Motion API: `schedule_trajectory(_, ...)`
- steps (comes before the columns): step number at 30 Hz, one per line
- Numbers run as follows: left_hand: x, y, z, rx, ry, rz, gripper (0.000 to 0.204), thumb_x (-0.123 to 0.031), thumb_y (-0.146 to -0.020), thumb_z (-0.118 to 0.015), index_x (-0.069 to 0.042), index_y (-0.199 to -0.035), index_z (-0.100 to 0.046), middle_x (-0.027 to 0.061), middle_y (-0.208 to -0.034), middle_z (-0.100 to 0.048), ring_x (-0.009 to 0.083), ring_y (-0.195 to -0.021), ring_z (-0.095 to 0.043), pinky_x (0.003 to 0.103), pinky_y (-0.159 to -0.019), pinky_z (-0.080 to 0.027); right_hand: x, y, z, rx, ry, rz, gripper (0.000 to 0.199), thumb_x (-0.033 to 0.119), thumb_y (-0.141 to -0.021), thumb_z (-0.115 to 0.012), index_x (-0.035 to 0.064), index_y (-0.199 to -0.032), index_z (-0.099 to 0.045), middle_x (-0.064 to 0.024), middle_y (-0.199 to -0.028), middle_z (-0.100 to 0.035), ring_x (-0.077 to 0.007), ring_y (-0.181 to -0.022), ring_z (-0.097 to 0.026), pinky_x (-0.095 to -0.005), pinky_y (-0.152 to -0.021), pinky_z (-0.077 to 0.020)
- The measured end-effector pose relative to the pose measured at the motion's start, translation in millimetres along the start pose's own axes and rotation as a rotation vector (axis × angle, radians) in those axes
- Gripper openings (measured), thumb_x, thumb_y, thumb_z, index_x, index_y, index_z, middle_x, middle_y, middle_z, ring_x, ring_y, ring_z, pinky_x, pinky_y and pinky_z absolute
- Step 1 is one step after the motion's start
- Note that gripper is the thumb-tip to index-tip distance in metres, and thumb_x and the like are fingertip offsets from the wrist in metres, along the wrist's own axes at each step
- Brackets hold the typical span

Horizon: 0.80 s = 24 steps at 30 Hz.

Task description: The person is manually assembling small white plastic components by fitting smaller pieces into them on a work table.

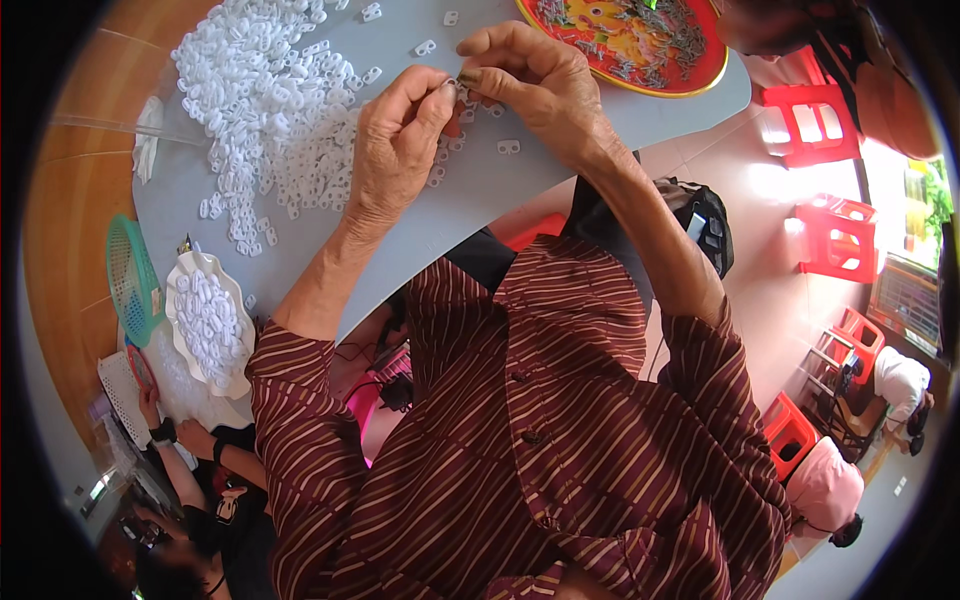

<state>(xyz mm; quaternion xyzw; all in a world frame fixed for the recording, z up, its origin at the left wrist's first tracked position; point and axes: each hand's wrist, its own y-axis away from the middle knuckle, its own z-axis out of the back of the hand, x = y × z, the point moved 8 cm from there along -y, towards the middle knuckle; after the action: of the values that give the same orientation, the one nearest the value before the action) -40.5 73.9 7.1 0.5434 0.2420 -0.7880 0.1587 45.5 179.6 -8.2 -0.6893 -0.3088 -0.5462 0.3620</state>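
Observation:
My left hand (400, 145) and my right hand (545, 92) meet above the grey table (440, 240). Thumb and fingers of the left are pinched together. On the right, thumb and index finger press close to the left fingertips, while the other fingers curl loosely. Whatever sits between the fingertips is too small and covered to name. Left of my hands spreads a big heap of small white plastic pieces (270, 110), each with two holes. Single pieces (509, 147) lie around and partly under my hands.
At the far right edge stands a red patterned tray (722, 70) with many small grey metal parts (655, 45). A white scalloped dish (240, 380) holds more white pieces, beside a green basket (135, 280). Co-workers sit lower left and at right. Red stools (812, 122) stand on the floor.

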Motion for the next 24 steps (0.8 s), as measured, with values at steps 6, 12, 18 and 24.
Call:
schedule_trajectory(6, -0.7, 0.3, -2.1, 0.013, -0.005, -0.023, 0.016, -0.017, -0.092, -0.054, -0.001, -0.09, -0.059, 0.0014, -0.066, -0.057, 0.0076, -0.062, -0.053, 0.024, -0.057, -0.044, -1.1, 0.8, 2.5, -0.003, 0.024, 0.004, 0.02, 0.008, -0.085, -0.066, 0.0001, -0.102, -0.062, -0.0034, -0.085, -0.066, -0.0095, -0.081, -0.063, -0.0241, -0.077, -0.0532)
schedule_trajectory(12, -1.7, 0.6, -1.4, 0.013, 0.027, -0.044, 0.016, -0.017, -0.092, -0.054, -0.001, -0.091, -0.059, 0.0011, -0.067, -0.058, 0.0075, -0.063, -0.053, 0.024, -0.058, -0.045, 2.5, -3.4, 0.3, 0.076, 0.128, 0.03, 0.019, 0.017, -0.086, -0.067, -0.0007, -0.093, -0.066, -0.0026, -0.077, -0.065, -0.0068, -0.069, -0.058, -0.0209, -0.064, -0.0507)
schedule_trajectory(18, -3.7, 2.0, 0.5, -0.012, 0.052, -0.065, 0.016, -0.016, -0.092, -0.054, -0.001, -0.092, -0.059, 0.0013, -0.069, -0.059, 0.0075, -0.064, -0.054, 0.024, -0.058, -0.045, 10.9, -3.2, -3.4, -0.006, 0.324, 0.107, 0.025, 0.024, -0.087, -0.067, -0.0009, -0.089, -0.066, -0.0027, -0.067, -0.061, -0.0057, -0.061, -0.054, -0.0226, -0.054, -0.0461)
schedule_trajectory(24, -1.1, 0.4, 2.9, -0.037, 0.066, -0.049, 0.015, -0.014, -0.092, -0.054, -0.001, -0.092, -0.059, 0.0006, -0.071, -0.058, 0.0067, -0.065, -0.054, 0.022, -0.058, -0.044, 11.1, -3.5, -0.9, -0.025, 0.336, 0.025, 0.025, 0.025, -0.088, -0.065, 0.0003, -0.089, -0.066, -0.0023, -0.067, -0.062, -0.006, -0.061, -0.055, -0.0231, -0.054, -0.0459)
